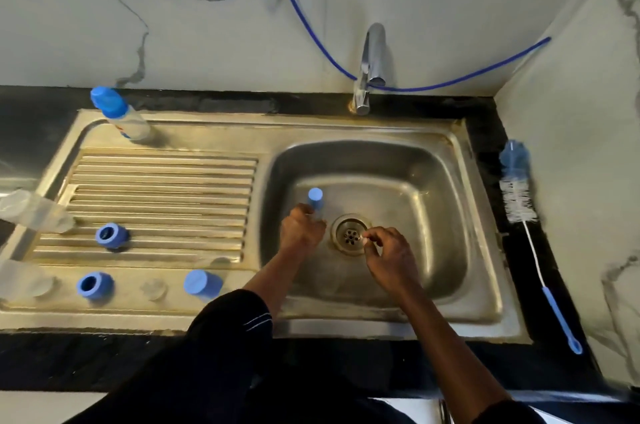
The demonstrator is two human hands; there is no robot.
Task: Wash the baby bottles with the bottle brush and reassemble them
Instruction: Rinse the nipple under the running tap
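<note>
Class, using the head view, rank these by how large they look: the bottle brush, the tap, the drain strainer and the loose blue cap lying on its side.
1. bottle brush, longest by far
2. tap
3. drain strainer and blue cap: these look about alike, so they are left unranked.

Kitchen, washing-up corner — stainless steel sink (433,181) with ribbed drainboard (162,188) left of it, set in a dark stone bench (483,146). Chrome tap (372,56) behind the sink, marble-look wall (207,25) behind and right of it. Blue hose (325,49) loops along that wall — bottle brush (517,195) on the bench right of the sink.
</note>
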